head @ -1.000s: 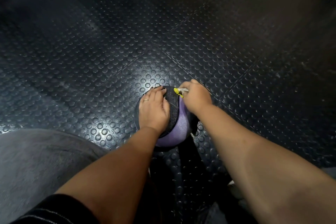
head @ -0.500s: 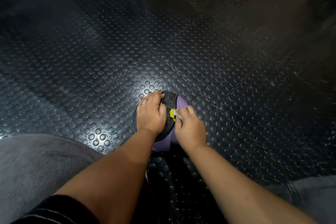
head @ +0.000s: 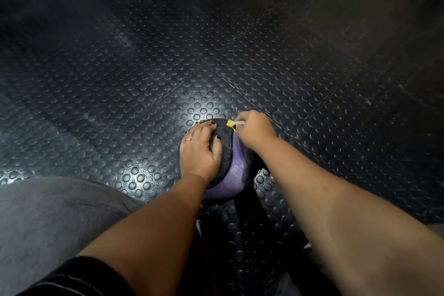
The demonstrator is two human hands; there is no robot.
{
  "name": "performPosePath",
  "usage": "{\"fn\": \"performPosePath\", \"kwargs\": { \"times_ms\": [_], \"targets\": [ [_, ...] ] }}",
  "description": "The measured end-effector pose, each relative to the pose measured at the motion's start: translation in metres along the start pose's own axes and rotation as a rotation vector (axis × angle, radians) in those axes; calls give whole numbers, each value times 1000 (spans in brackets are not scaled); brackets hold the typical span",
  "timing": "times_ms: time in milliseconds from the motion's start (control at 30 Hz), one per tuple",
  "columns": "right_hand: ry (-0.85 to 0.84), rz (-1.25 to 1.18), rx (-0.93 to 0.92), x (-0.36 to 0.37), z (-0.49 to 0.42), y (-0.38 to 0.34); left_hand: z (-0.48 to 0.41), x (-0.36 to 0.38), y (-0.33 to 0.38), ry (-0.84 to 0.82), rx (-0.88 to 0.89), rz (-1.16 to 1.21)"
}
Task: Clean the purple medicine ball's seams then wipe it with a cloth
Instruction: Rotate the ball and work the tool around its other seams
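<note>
Open studded floor (head: 144, 67) stretches clear beyond and to either side of the ball (head: 236, 170). Nearer than the ball, a grey-clad leg (head: 48, 218) fills the left, and both forearms cross the gap toward it.

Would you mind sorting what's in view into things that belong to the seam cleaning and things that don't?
Belongs to the job:
- purple medicine ball
- small yellow-headed brush
- right hand, holding the brush
- left hand, flat on the ball

Not part of it:
- studded rubber floor
- grey trouser leg
</note>
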State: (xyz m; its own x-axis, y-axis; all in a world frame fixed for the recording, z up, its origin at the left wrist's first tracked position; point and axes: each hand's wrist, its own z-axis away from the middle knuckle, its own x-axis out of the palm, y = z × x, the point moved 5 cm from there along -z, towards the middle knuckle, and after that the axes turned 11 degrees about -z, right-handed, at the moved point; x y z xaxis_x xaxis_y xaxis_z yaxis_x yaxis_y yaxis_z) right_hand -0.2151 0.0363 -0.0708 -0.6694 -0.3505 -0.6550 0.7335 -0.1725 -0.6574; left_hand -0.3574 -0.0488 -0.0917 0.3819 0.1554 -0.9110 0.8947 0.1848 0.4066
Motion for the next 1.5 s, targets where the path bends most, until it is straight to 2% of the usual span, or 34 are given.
{"fn": "performPosePath", "kwargs": {
  "times_ms": [167,567,667,833,900,1133,1300,1500],
  "targets": [
    [84,-65,-162,8,46,-5,-14,3,-2,-39,-66,-32],
    [201,34,-296,49,122,35,-26,1,-13,-97,-169,55],
    [185,-3,-210,46,128,61,-37,0,-22,-169,-197,119],
    [446,-329,9,2,104,77,-57,-6,-26,-230,-281,128],
    [481,-393,49,-11,91,75,-59,-8,-16,-229,-337,129],
    [315,-317,-81,4,78,40,-33,-13,-2,-103,-413,17],
    [179,-111,-244,24,70,19,-19,-13,-21,-74,-312,7],
    [136,-52,-95,21,22,21,-2,-14,-32,3,-278,30]
  ]
}}
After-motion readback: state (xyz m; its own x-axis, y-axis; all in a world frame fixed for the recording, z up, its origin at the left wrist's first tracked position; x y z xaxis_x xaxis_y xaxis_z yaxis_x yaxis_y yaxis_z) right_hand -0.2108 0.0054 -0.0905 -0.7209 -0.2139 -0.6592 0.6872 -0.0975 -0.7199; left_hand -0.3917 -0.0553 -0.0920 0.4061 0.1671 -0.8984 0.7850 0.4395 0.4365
